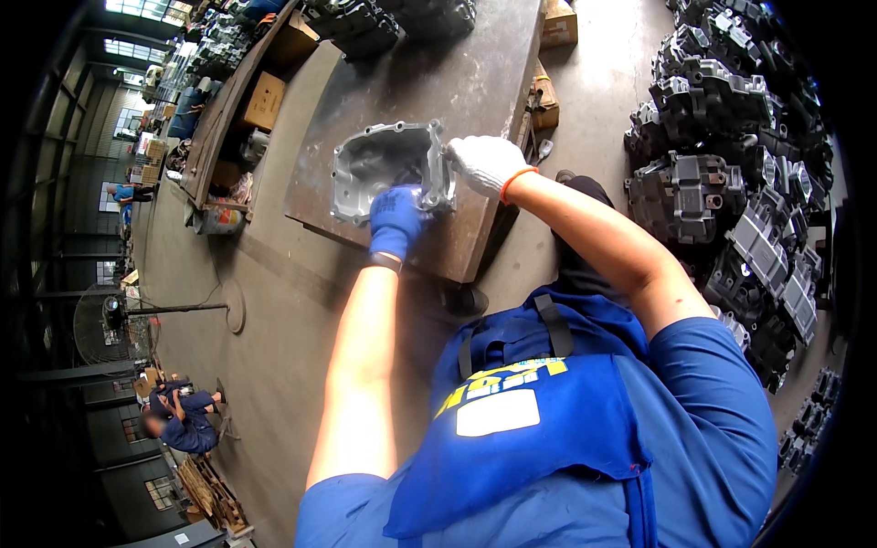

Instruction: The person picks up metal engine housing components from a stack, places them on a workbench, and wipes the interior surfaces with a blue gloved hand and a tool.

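Observation:
A grey cast-metal housing (352, 173), open side up with a flanged rim, rests on a steel-topped workbench (475, 100). My left hand (396, 222), in a blue glove, is closed on the housing's near wall, its fingertips partly hidden at the rim. In a white knitted glove with an orange cuff, my right hand (489, 164) is at the housing's right edge, its fingers curled. Whatever lies between those fingers is hidden or too small to make out.
More castings (425, 16) stand at the bench's far end. Piled castings (694, 192) fill the right side. Cardboard boxes (557, 26) sit beside the bench. At left are a shelf bench with a box (265, 100), a pedestal fan (114, 312) and a seated person (187, 416).

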Motion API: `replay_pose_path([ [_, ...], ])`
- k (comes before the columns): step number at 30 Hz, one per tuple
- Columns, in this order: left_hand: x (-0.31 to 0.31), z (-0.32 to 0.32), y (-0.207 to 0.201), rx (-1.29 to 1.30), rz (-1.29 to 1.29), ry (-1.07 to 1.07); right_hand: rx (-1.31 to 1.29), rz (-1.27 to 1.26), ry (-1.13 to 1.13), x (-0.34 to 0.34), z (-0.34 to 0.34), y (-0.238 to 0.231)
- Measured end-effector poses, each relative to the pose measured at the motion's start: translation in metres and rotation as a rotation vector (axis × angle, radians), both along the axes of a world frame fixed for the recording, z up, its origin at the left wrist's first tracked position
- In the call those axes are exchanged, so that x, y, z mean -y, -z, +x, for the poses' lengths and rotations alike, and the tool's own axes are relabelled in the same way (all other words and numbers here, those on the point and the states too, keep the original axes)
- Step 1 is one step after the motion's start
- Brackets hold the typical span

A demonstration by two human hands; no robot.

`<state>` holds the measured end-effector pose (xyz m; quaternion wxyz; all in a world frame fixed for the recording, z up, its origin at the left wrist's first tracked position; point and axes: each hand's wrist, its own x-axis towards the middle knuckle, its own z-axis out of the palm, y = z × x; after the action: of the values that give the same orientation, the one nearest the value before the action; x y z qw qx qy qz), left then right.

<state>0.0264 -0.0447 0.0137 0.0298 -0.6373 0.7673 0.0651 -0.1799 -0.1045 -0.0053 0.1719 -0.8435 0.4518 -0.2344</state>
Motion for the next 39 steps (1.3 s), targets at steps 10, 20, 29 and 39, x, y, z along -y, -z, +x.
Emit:
replay_pose_path([
  [10,0.004,-0.001,0.003,0.011,0.044,-0.066,-0.199,0.014,-0.021,-0.047,0.003,-0.019],
  [20,0.009,-0.023,0.000,-0.856,-0.456,-0.022,0.167,0.192,0.127,-0.029,-0.038,0.005],
  [29,-0.055,0.035,0.036,-0.168,-0.775,-0.065,0.257,0.161,0.257,-0.025,-0.001,0.027],
  [39,-0.049,0.005,0.028,-0.204,-0.791,-0.207,0.145,0.049,0.212,0.026,0.041,0.016],
])
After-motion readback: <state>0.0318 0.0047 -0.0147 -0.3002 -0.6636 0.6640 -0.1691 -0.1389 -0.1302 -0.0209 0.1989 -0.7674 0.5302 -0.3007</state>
